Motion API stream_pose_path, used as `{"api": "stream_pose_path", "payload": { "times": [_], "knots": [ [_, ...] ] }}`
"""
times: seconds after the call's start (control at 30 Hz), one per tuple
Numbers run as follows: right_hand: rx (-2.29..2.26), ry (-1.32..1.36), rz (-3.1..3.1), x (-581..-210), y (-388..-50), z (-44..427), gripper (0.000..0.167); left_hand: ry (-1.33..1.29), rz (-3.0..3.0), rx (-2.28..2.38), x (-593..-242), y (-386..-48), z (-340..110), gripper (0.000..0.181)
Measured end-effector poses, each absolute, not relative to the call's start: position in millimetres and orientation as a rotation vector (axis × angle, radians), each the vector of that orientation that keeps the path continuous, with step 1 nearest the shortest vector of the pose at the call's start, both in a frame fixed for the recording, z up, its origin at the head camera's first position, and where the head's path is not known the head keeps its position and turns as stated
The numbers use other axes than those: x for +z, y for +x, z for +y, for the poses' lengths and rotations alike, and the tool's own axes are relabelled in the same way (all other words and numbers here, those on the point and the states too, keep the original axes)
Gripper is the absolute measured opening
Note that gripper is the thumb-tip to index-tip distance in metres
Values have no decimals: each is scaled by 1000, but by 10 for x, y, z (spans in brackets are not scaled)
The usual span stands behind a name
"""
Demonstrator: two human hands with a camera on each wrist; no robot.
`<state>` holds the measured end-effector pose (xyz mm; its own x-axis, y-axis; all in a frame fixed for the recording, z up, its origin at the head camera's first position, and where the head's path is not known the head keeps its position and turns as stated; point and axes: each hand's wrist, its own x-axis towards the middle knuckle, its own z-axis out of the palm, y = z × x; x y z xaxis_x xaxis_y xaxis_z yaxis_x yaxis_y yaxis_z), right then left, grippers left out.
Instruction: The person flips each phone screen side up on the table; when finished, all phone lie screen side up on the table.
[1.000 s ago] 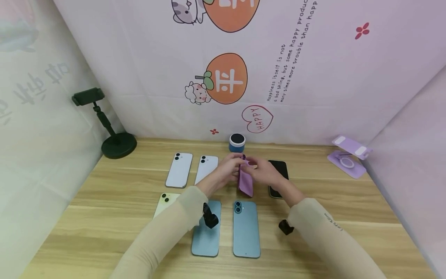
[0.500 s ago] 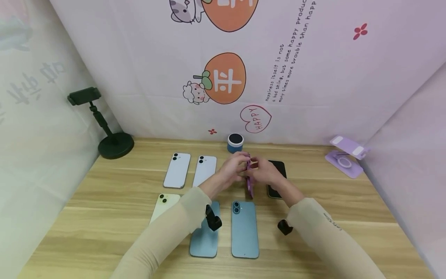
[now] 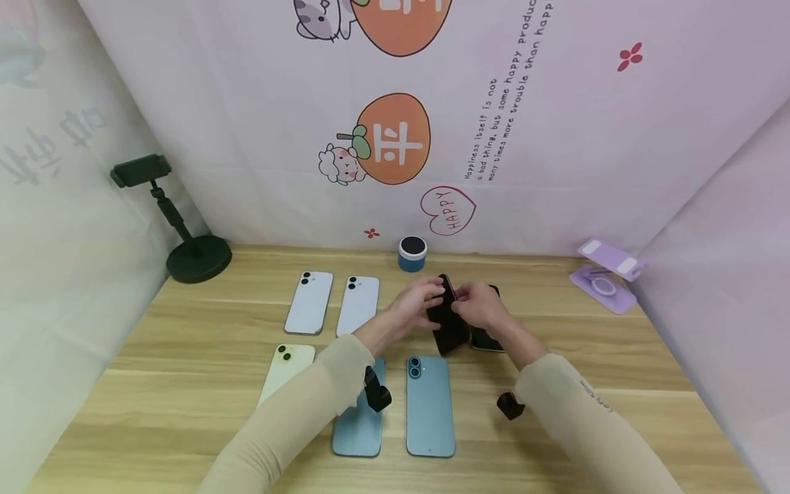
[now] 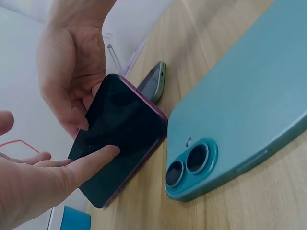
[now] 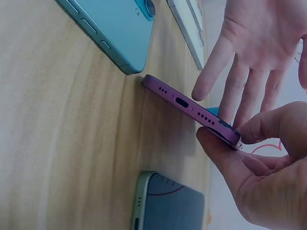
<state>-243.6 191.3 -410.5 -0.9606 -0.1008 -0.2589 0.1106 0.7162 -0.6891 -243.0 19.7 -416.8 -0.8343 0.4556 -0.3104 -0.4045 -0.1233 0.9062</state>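
Note:
In the head view a purple smartphone (image 3: 449,331) stands tilted above the wooden table, its dark screen turned toward the left hand. My right hand (image 3: 480,304) pinches one long edge between thumb and fingers. My left hand (image 3: 412,305) is spread beside the screen with extended fingers. One fingertip lies over the screen in the left wrist view; whether it presses cannot be told. The bottom edge of the purple phone (image 5: 184,103), with its charging port, shows in the right wrist view. Just right of it lies another phone (image 3: 486,339), screen up, partly covered by the right hand.
Two white phones (image 3: 309,302) lie at the left. Nearer are a pale yellow phone (image 3: 289,367) and two blue phones (image 3: 430,412). At the back stand a blue jar (image 3: 412,255), a black phone stand (image 3: 199,258) and a lilac stand (image 3: 603,285).
The purple phone has turned from showing its back, through edge-on, to showing its dark screen. The left hand's fingers have spread away from it, while the right hand keeps hold.

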Motion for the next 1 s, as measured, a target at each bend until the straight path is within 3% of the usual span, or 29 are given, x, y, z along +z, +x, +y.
{"api": "stream_pose_path", "payload": {
  "times": [0.27,0.6,0.83,1.0],
  "knots": [
    [-1460,114,2516,-4204,-2434,1975,45,-62,2210,1801,-4262,-2477,151,54],
    [-1823,189,2180,-4243,-2408,1907,47,-225,2215,1621,-4289,-2510,100,67],
    [-1772,233,2219,-4328,-2377,1835,48,-89,2264,1557,-4361,-2523,66,57],
    [-1534,211,2418,-4348,-2397,1788,51,-45,2322,1518,-4444,-2546,75,62]
  ]
}}
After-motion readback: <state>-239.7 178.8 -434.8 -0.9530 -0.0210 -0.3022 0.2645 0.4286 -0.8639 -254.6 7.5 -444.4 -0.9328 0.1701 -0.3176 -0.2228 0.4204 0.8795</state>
